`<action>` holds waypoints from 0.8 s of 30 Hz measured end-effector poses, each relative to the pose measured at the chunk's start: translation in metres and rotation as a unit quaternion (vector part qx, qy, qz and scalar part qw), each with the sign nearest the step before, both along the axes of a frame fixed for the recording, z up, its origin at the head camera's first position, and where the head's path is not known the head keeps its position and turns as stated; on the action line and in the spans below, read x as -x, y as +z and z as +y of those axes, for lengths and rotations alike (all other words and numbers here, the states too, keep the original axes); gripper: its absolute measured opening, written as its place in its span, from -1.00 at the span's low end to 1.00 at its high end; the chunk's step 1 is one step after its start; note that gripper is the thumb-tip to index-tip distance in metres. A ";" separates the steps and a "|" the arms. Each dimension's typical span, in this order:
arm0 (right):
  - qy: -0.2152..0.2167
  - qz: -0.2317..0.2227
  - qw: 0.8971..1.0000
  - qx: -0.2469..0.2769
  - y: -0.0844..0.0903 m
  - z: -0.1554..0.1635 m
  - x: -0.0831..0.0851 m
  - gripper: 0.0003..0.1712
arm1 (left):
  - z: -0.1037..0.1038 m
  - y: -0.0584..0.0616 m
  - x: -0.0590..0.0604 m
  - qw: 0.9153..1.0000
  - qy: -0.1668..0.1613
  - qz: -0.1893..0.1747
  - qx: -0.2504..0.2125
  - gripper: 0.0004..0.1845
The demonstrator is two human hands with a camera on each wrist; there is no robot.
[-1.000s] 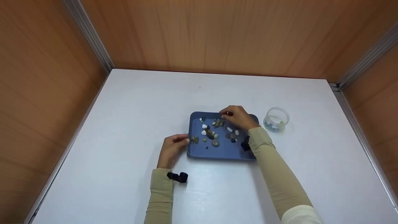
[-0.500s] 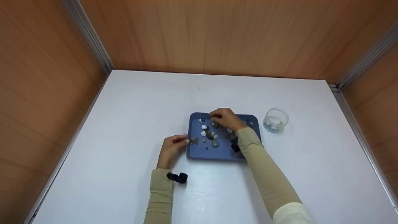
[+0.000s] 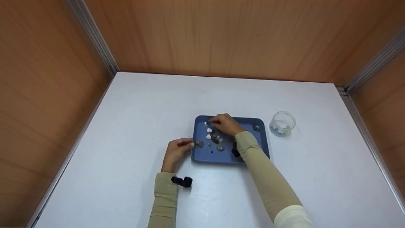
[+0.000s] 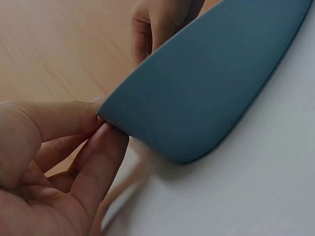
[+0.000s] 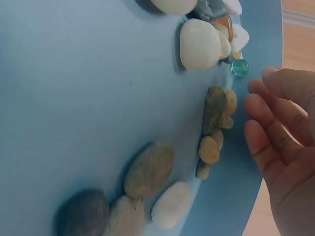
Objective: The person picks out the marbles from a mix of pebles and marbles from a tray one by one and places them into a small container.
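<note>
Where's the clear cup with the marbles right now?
In the head view, the clear cup stands on the white table, just beyond the far right corner of the blue tray, apart from it and from both hands.

A blue tray (image 3: 250, 158) holds white, grey and tan pebbles (image 5: 202, 44) on a white table (image 3: 126, 126).

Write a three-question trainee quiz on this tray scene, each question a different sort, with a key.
1. True or false: the left hand pinches the edge of the blue tray.
2. Where is the right hand? A) inside the clear cup B) over the pebbles at the tray's far side C) flat on the table away from the tray
3. Fill in: the clear cup stands on the white table to the tray's ____ side.

Key: 1 true; 2 B; 3 right.
</note>
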State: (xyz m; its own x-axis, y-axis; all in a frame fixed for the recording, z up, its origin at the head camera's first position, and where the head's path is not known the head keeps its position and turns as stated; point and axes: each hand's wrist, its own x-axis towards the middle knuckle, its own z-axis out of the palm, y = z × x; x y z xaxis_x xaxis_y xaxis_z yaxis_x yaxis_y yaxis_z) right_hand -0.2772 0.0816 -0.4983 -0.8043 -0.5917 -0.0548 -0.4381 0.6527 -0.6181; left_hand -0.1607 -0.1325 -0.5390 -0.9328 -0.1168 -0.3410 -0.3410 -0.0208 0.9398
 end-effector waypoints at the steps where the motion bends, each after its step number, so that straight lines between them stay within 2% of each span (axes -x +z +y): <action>1: 0.002 0.003 1.000 -0.003 -0.001 -0.001 0.000 -0.69 | 0.000 0.004 -0.002 1.000 -0.003 0.001 -0.002 -0.69; 7: 0.003 0.011 1.000 -0.022 -0.004 -0.005 -0.002 -0.67 | 0.002 0.003 -0.001 1.000 -0.002 -0.001 -0.006 -0.69; 8: 0.002 0.013 1.000 -0.027 -0.004 -0.006 -0.002 -0.67 | 0.002 -0.002 0.001 1.000 0.001 0.000 -0.006 -0.70; 13: -0.003 0.027 0.998 -0.053 -0.004 -0.009 -0.003 -0.65 | 0.001 -0.002 0.002 1.000 0.001 0.002 0.001 -0.71; 24: 0.006 0.055 0.997 -0.058 -0.009 -0.013 -0.001 -0.67 | 0.000 0.000 0.000 1.000 0.004 0.000 0.007 -0.72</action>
